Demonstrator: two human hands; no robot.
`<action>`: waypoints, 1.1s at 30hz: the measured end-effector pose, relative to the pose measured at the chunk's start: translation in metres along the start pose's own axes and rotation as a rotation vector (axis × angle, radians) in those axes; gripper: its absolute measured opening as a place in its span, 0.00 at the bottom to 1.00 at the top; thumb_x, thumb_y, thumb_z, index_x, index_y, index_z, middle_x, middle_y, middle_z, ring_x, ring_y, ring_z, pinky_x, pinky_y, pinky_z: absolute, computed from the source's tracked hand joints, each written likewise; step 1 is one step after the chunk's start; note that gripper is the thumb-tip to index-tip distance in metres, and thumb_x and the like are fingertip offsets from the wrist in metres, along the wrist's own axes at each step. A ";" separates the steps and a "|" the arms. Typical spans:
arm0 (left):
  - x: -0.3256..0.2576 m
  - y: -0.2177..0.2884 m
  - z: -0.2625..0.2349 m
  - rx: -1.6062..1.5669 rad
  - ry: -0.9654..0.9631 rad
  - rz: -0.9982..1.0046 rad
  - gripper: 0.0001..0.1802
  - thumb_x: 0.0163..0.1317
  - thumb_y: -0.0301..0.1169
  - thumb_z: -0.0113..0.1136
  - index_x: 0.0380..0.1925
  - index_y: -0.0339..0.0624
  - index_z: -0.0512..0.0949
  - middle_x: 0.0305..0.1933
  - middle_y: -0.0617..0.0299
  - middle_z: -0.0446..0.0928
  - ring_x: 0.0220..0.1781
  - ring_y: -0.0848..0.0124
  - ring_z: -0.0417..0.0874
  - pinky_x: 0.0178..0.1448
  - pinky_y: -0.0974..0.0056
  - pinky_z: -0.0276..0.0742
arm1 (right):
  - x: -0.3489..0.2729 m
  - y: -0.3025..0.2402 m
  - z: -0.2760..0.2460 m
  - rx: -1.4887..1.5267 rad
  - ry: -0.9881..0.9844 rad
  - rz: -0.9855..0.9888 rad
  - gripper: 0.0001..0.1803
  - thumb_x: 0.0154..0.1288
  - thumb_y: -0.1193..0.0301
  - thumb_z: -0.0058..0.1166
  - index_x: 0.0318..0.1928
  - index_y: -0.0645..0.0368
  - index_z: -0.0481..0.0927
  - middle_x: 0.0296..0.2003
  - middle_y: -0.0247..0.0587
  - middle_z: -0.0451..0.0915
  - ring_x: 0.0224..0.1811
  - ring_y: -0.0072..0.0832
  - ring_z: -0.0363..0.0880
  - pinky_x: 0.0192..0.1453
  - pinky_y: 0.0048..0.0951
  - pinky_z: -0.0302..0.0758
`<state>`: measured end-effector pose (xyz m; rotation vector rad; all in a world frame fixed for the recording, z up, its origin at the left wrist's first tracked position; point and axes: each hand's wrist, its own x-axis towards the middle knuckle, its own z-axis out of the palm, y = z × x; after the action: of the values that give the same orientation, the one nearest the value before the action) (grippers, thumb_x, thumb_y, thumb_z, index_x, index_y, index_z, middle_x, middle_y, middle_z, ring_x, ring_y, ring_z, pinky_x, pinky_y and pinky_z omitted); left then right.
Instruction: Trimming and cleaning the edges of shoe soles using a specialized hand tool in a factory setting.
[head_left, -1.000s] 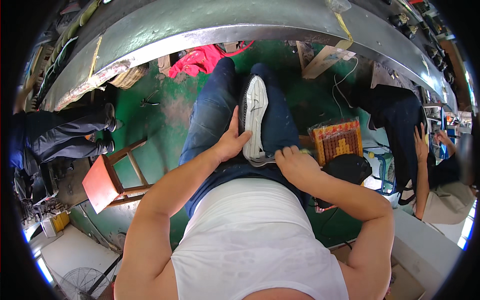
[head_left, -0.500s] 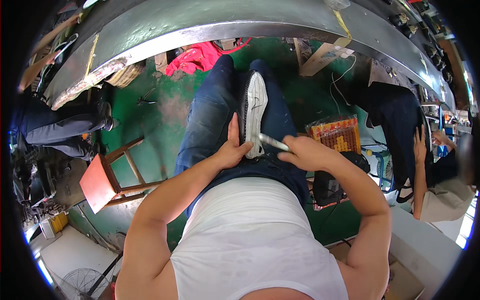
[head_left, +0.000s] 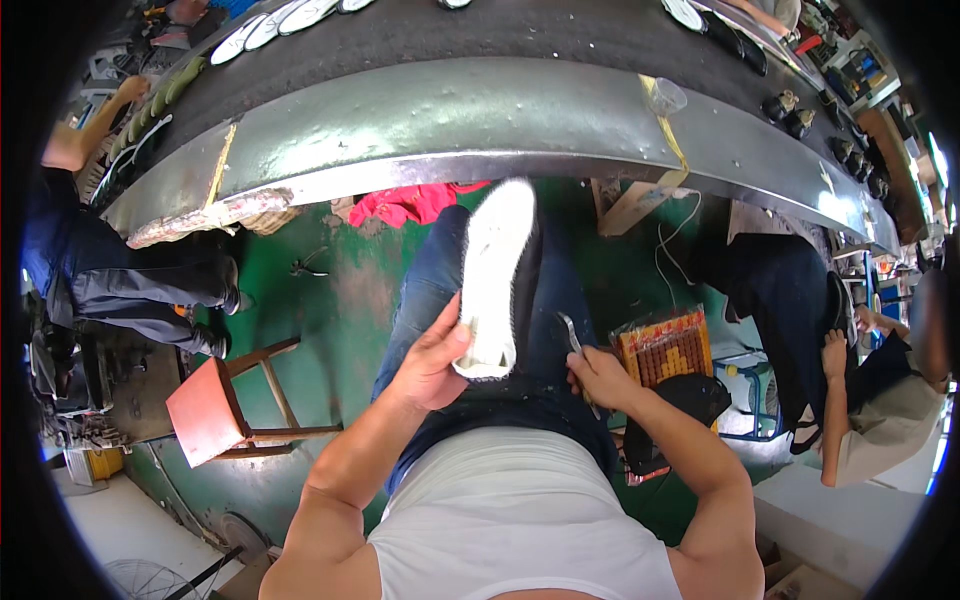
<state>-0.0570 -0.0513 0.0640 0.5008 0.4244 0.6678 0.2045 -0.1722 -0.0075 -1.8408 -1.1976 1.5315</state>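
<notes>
My left hand [head_left: 432,362] is closed round the heel end of a shoe [head_left: 495,265], thumb on the near edge of its underside. The shoe is raised above my lap, toe pointing away, its white underside turned up and very bright, with dark stitching along the rim. Just right of the shoe, over my right thigh, my right hand [head_left: 597,378] grips a slim tool [head_left: 570,333] with a curved, shiny metal end. Its lower end shows below my fingers; the exact kind is unclear.
A metal-edged conveyor [head_left: 450,110] crosses ahead, with white soles [head_left: 262,32] on its belt. An orange-seated stool [head_left: 208,410] stands left; a beaded seat mat [head_left: 665,352] lies right. Co-workers sit on both sides, one sleeve [head_left: 885,420] at the right.
The shoe has been lifted off my lap toward me, my left hand now wrapped round its heel. My right hand has drawn the tool away from the underside. The view has tilted up, showing more conveyor.
</notes>
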 end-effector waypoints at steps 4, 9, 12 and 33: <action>0.051 0.054 0.011 -0.131 -0.057 -0.116 0.39 0.73 0.54 0.46 0.72 0.38 0.56 0.70 0.45 0.66 0.69 0.50 0.72 0.69 0.41 0.70 | -0.010 -0.018 -0.001 -0.266 0.012 -0.044 0.20 0.75 0.56 0.47 0.36 0.62 0.73 0.28 0.47 0.81 0.29 0.41 0.84 0.36 0.40 0.79; 0.114 0.065 0.031 -0.093 -0.097 -0.085 0.44 0.68 0.68 0.37 0.67 0.41 0.66 0.62 0.41 0.72 0.57 0.45 0.79 0.55 0.42 0.81 | -0.035 -0.048 0.012 -0.998 -0.032 -0.282 0.20 0.64 0.55 0.59 0.41 0.61 0.78 0.41 0.48 0.80 0.45 0.44 0.82 0.44 0.45 0.81; 0.125 0.069 0.028 -0.277 -0.110 -0.081 0.45 0.67 0.68 0.39 0.66 0.39 0.67 0.61 0.38 0.73 0.59 0.44 0.78 0.60 0.40 0.79 | -0.037 -0.058 0.009 -0.997 -0.052 -0.307 0.22 0.60 0.58 0.62 0.48 0.62 0.79 0.53 0.49 0.75 0.58 0.44 0.74 0.50 0.42 0.80; 0.158 0.055 0.058 0.257 0.232 0.345 0.40 0.72 0.64 0.31 0.69 0.43 0.63 0.67 0.52 0.71 0.68 0.57 0.73 0.72 0.51 0.66 | 0.077 -0.205 -0.062 -0.337 0.452 -1.117 0.57 0.51 0.63 0.75 0.72 0.67 0.49 0.71 0.60 0.56 0.74 0.51 0.59 0.74 0.43 0.62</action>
<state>0.0588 0.0749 0.1085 0.7539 0.6549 1.0169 0.1960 0.0088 0.1302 -1.1519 -1.8228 0.2963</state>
